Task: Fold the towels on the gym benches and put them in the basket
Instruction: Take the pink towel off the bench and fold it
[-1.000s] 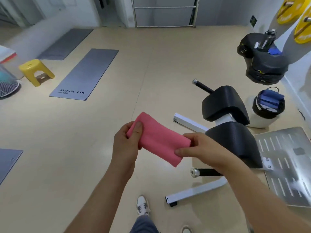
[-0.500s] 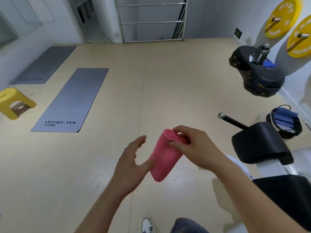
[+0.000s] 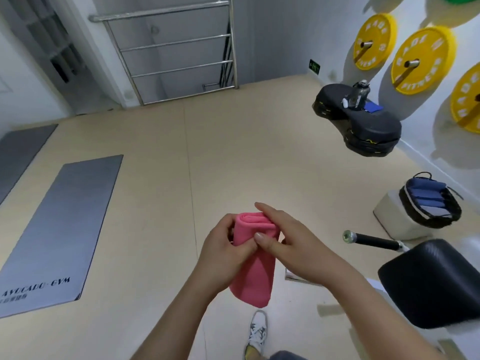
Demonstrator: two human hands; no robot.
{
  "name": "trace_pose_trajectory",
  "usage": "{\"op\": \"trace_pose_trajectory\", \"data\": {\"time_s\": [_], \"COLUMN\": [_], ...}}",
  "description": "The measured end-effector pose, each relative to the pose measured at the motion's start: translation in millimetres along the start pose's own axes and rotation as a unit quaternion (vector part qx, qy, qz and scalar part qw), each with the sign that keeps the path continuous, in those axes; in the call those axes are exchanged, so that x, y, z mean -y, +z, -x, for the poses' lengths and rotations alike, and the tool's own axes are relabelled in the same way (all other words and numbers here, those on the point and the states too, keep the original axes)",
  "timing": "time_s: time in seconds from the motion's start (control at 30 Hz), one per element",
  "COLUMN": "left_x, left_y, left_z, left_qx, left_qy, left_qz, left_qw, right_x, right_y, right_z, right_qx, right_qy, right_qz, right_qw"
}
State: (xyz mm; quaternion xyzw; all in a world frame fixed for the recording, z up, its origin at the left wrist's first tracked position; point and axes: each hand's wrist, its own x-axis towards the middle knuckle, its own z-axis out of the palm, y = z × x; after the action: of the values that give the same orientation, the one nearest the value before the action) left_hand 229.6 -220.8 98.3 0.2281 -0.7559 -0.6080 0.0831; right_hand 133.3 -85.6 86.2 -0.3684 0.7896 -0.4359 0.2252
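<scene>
A pink towel [image 3: 255, 276], folded into a narrow thick strip, hangs upright in front of me above the floor. My left hand [image 3: 223, 252] grips its left side near the top. My right hand [image 3: 281, 239] pinches the top edge from the right, thumb on the front. To the right, a black basket [image 3: 430, 201] rests on a white block and holds folded blue towels. The black padded bench [image 3: 436, 279] is at the lower right, beside my right arm.
A grey mat [image 3: 65, 229] lies on the floor at left. Black step platforms [image 3: 363, 126] with a bottle on top sit by the right wall, under yellow weight plates [image 3: 420, 61]. A metal railing [image 3: 179, 55] guards a stairwell ahead. My shoe [image 3: 257, 331] is below.
The towel went from a wide strip held at both ends to a narrow upright fold. My left hand let go, then closed on it again. The view swung up and away from the bench.
</scene>
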Motion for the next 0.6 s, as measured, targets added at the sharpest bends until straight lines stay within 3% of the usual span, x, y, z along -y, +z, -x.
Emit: {"op": "trace_pose_trajectory", "data": {"time_s": [0.1,0.2,0.3,0.47,0.6], "left_x": [-20,-37,-49,-67,-81], "left_y": [12,28,51,101,152], "left_z": [-79,-146,-210,-314,-397], "left_qx": [0.047,0.101,0.199,0.311,0.355], "left_qy": [-0.003,-0.005,-0.013,-0.028,-0.022], "left_qz": [0.040,0.056,0.055,-0.038,-0.050], "left_qw": [0.998,0.993,0.978,0.949,0.933], "right_x": [-19,-33,-50,-100,-145], "right_y": [-44,-86,-129,-196,-231], "right_z": [-54,-95,-130,-174,-203], "right_qx": [-0.046,-0.083,-0.167,-0.349,-0.387], "right_qy": [0.042,0.054,0.074,0.142,0.161], "right_qz": [-0.057,-0.038,-0.105,-0.272,-0.420], "right_qw": [0.996,0.994,0.978,0.885,0.805]}}
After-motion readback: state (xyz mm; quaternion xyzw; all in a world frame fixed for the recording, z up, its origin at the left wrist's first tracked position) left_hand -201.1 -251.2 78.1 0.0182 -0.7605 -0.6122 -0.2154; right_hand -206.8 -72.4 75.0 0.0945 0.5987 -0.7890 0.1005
